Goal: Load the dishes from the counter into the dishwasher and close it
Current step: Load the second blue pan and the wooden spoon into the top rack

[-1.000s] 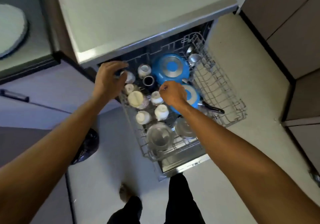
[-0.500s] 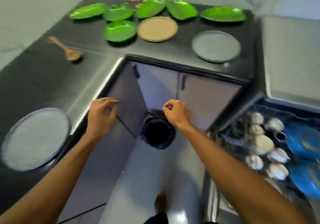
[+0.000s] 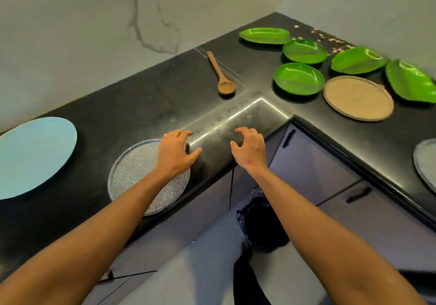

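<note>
Left hand (image 3: 174, 153): empty, fingers half bent and relaxed, thumb out to the side, over the right part of the clear textured plate (image 3: 132, 179). Cannot tell whether touching the plate or only above it. Right hand (image 3: 250, 149): also empty, fingers spread and curved, above the rounded inner corner of the black counter (image 3: 141, 102), apart from every dish.

Clear textured plate lying flat, close to the front edge of the counter. Probably the next thing to lift. Likely glass: stiff, rather heavy, breakable, and smooth at the rim in spite of the rough pattern. Flat on the stone, so little room for fingertips under it. Better perhaps to slide it a little past the counter edge, then to pinch the rim with thumb on top and fingers beneath, second hand on the opposite rim.

Farther left, a large light blue plate (image 3: 33, 156), flat, apart from the clear one. Beyond the corner, a wooden spoon (image 3: 220, 73), surely light and not fragile, easy to take by the handle. To the right, a group of green dishes, the nearest green dish (image 3: 299, 78) just beside a round tan plate (image 3: 358, 97); shiny, so possibly slippery. A grey plate (image 3: 427, 163) cut off by the right border. Some crumbs (image 3: 330, 38) behind the green group. Below, a black bin (image 3: 262, 224) on the floor. Dishwasher not in view; much left to load.
</note>
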Tool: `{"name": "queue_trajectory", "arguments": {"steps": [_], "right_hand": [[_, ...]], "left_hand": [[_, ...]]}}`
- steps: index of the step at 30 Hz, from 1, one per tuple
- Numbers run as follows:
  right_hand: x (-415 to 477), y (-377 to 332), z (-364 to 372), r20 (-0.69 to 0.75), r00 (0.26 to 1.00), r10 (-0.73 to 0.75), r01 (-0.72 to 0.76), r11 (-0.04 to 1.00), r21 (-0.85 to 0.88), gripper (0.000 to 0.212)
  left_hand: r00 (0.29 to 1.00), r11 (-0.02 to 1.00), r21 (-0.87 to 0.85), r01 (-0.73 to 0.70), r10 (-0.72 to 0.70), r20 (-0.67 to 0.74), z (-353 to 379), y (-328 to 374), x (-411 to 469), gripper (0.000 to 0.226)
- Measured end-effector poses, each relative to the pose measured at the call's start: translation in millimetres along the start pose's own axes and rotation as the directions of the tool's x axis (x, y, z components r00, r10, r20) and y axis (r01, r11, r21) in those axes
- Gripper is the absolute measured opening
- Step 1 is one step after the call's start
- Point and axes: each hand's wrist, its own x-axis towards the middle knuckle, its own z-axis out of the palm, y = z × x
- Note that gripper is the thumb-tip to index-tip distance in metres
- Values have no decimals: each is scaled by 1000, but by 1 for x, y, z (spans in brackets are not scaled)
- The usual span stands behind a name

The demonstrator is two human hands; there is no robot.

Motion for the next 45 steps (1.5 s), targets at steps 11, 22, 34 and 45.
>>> {"name": "queue_trajectory", "arguments": {"steps": [11,22,34,45], "right_hand": [[176,20,29,-56,993,-104,105,994,24,74],[255,-2,52,-52,987,-150,144,985,-93,106],[234,3,30,-71,996,-62,74,983,170,50],[87,32,-8,-368,880,302,-146,907,395,72]], "left_hand": [[774,885,183,429,-464,430,39,34,145,139],[585,821,270,503,-553,594,43,36,185,161],[583,833,261,489,-534,613,35,41,183,161],[659,872,182,454,-466,590,34,37,168,165]]}}
